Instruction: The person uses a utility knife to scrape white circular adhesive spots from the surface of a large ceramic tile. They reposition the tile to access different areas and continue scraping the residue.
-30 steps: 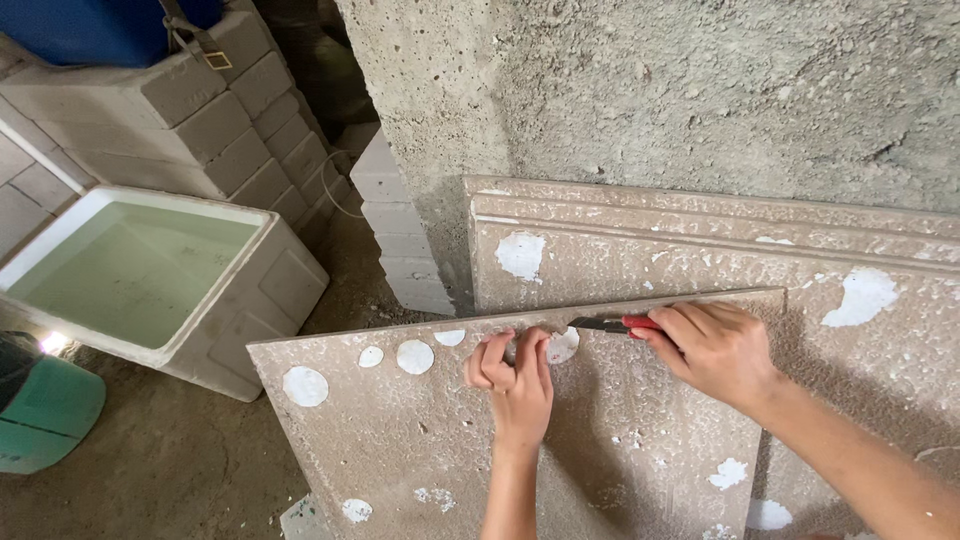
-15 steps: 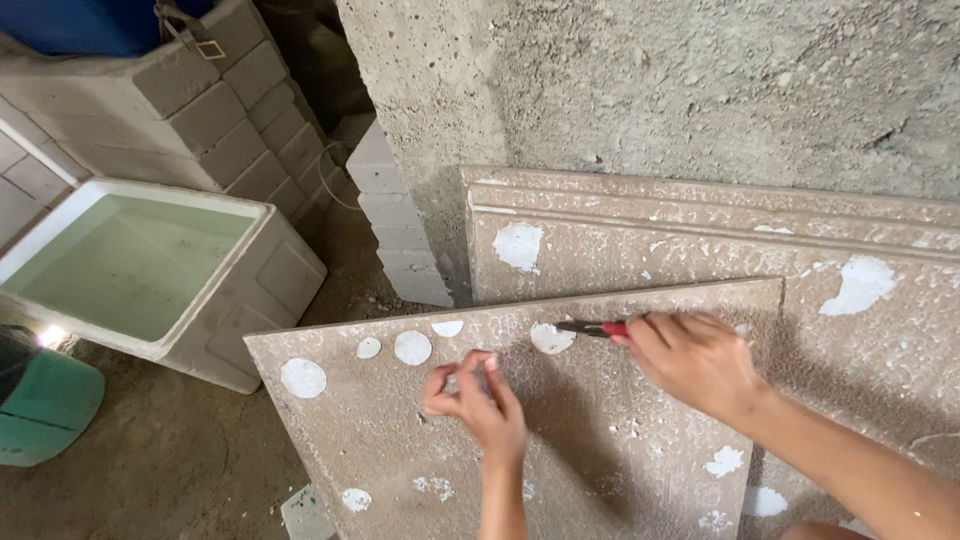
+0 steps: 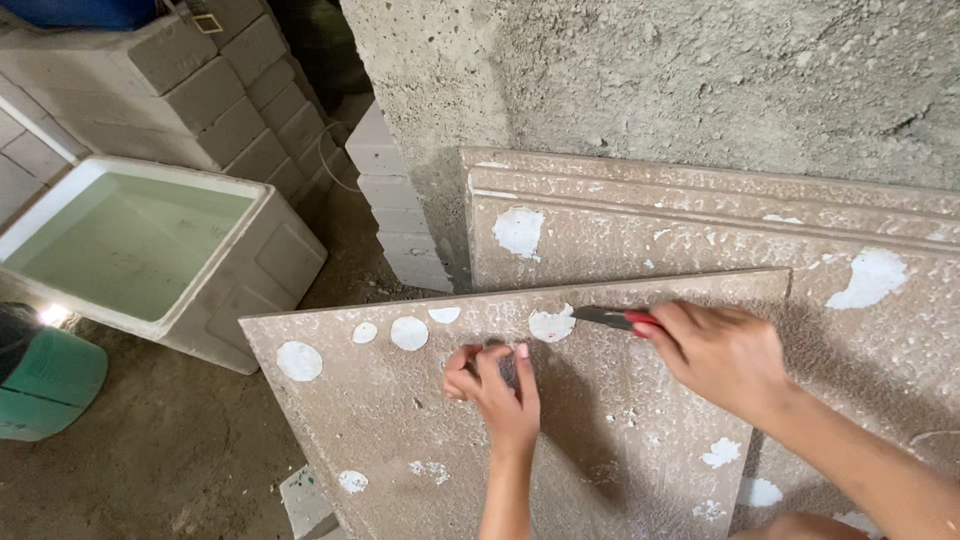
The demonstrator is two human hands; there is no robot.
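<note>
A large brown tile (image 3: 400, 420) with white round patches leans against more brown tiles (image 3: 700, 230) stacked at a rough concrete wall. My left hand (image 3: 495, 385) presses a small dark piece against the front tile's face, just below its top edge. My right hand (image 3: 715, 355) grips a red-handled blade tool (image 3: 612, 318), whose dark tip rests on a white patch (image 3: 552, 324) near the tile's top edge.
A white foam box (image 3: 150, 250) with a pale green inside sits on the dirt floor at left. Grey concrete blocks (image 3: 200, 90) are stacked behind it. A green round object (image 3: 45, 385) lies at the far left. A white block stack (image 3: 395, 210) stands by the wall.
My left hand has come off the tile's top edge and moved down onto its face. My right hand stays at the top edge with the blade tool on the white patch.
</note>
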